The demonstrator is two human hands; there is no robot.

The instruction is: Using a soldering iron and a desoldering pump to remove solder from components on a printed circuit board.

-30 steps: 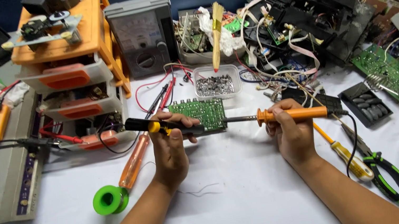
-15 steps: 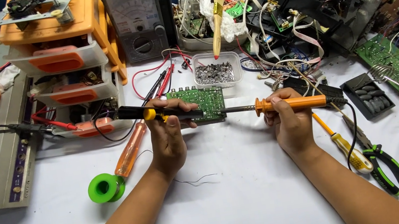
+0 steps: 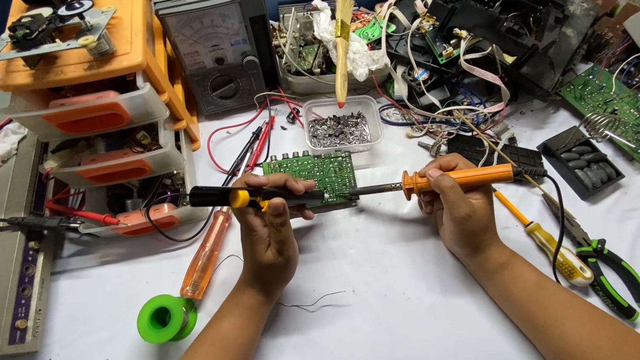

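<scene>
Green rectangular circuit board (image 3: 312,175) sits mid-table, propped w/ its face toward the person. Left hand (image 3: 270,229) fingers wrap a black-yellow screwdriver (image 3: 241,197) across the board's front, steadying it. Right hand (image 3: 456,205) grips orange-handled soldering iron (image 3: 457,179), tip at board's right edge.

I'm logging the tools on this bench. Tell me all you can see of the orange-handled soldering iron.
The orange-handled soldering iron lies level, gripped by the right hand. Its ribbed plastic-looking handle ends in a flared collar; a dark metal shaft points left to the green circuit board, held by the left hand. A black cord leaves its right end.
</scene>
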